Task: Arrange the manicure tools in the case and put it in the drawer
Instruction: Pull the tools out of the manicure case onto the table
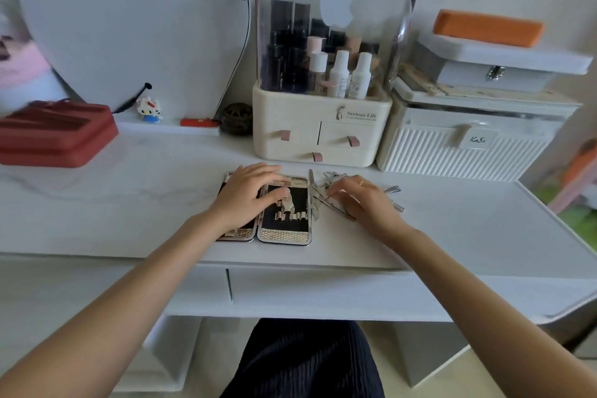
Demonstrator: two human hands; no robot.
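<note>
On the white desk (129,197), head view: the manicure case (284,223) lies open and flat near the front edge. The left hand (248,197) rests on it, fingers spread and relaxed. The right hand (361,200) reaches into the loose manicure tools (326,194) just beside the case; whether it pinches one cannot be told. The tools are probably light, stiff, slippery metal, best pinched mid-shaft.
</note>
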